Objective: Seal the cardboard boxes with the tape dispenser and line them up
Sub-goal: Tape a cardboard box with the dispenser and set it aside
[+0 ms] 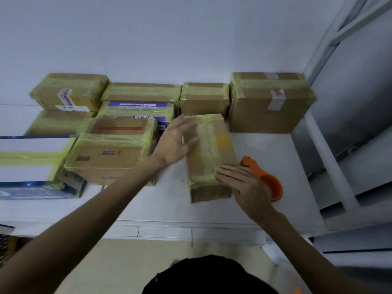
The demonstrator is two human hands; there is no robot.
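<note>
Head view has both hands on a narrow cardboard box (pixel 212 153) lying lengthwise on the white desk (pixel 165 204), in front of the taped boxes (pixel 204 98) ranged along the wall. The left hand (pixel 176 143), blurred, lays straight, spread fingers against the box's far left edge. The right hand (pixel 244 185) presses flat fingers on the near end of the yellowish tape strip (pixel 206 145). Neither hand grasps anything. The orange tape dispenser (pixel 269 183) lies on the desk just right of the box, partly behind the right hand.

The step appears to be smoothing the tape. It likely goes best rubbed from the middle outward and down over the edges, one hand steadying the box.

A brown box at left (pixel 112 149) carries a red logo and upside-down print. A purple box (pixel 137 107) has white characters, and the large right box (pixel 269 107) a red-marked label. None is legible.
</note>
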